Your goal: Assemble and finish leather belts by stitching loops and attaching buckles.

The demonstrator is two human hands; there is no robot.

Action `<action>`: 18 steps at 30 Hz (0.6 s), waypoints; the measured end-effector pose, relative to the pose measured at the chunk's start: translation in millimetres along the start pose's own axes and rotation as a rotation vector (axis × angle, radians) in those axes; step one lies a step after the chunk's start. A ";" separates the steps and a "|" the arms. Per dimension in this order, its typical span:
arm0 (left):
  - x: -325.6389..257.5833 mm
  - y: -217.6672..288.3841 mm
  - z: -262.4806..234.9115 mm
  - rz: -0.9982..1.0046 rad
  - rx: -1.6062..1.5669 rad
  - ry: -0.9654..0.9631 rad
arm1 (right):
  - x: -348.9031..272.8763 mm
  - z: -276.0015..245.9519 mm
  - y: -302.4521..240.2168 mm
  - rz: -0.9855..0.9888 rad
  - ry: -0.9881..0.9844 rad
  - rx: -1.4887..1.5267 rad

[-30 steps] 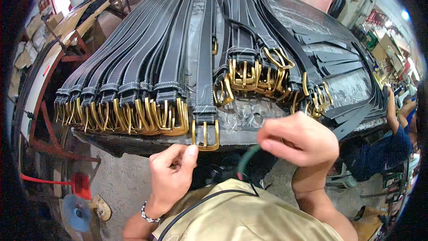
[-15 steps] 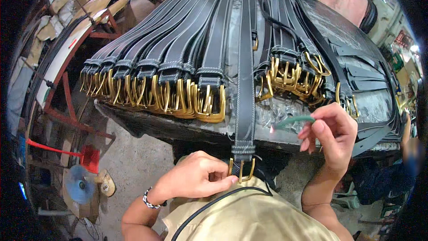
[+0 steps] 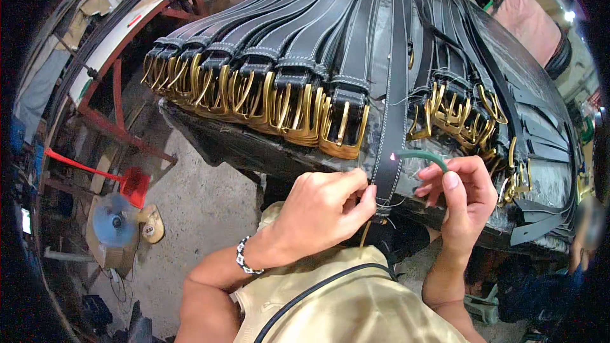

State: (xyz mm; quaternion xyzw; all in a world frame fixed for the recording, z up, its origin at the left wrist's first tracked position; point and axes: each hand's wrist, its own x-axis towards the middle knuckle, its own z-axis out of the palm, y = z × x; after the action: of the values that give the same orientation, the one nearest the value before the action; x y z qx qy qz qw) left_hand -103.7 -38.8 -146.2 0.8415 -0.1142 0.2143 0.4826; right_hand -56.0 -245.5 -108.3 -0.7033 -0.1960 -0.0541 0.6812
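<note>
One black belt hangs over the surface edge, its end pinched by left hand fingers. Right hand fingers grasp a lit green lighter beside it; the flame, held too close, could scorch the leather.

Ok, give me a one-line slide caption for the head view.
Left hand pinches a black belt while right hand brings a lit green lighter to its edge, beside rows of brass-buckled belts.
</note>
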 end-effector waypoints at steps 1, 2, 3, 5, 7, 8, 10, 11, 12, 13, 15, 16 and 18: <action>1.3 -0.5 -2.3 0.031 -0.040 -0.033 | 0.0 -2.8 -1.0 -0.006 -0.002 -0.018; 0.9 2.5 -9.8 -0.022 -0.069 -0.086 | -1.2 -3.6 -3.4 0.023 -0.006 0.005; 0.8 4.8 -15.1 -0.061 -0.082 -0.096 | -0.5 -4.7 -2.7 0.027 0.005 -0.007; -2.9 5.1 -22.1 -0.160 -0.155 -0.117 | 0.3 -8.2 1.7 -0.028 -0.091 -0.009; -4.2 9.8 -27.1 -0.205 -0.119 -0.084 | 1.6 -10.1 3.8 -0.055 -0.154 0.002; -5.0 8.9 -28.6 -0.219 -0.087 -0.127 | 1.0 -11.9 5.3 -0.066 -0.149 0.011; -4.1 10.3 -27.2 -0.233 -0.059 -0.174 | -0.4 -11.2 4.8 -0.071 -0.142 0.016; -2.5 12.3 -24.1 -0.221 -0.017 -0.194 | -1.2 -10.6 3.6 -0.068 -0.120 0.025; -2.2 13.3 -22.1 -0.211 0.029 -0.208 | -1.1 -10.2 3.4 -0.066 -0.104 0.039; -3.4 11.9 -18.5 -0.213 0.026 -0.214 | 0.2 -11.2 4.7 -0.060 -0.101 0.037; -8.2 8.0 -10.8 -0.188 -0.083 -0.145 | 2.5 -13.6 8.0 -0.172 -0.172 -0.038; -9.2 9.6 -10.5 -0.193 -0.086 -0.154 | 2.4 -11.3 6.4 -0.154 -0.157 -0.037; -9.3 12.8 -11.5 -0.227 -0.132 -0.121 | 3.5 -11.2 6.9 -0.168 -0.164 -0.053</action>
State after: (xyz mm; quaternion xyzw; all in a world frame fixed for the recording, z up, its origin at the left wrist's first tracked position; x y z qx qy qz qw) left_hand -119.8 -35.6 -135.7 0.8268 -0.0609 0.0993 0.5504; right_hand -48.2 -255.8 -112.8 -0.7043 -0.3078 -0.0581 0.6371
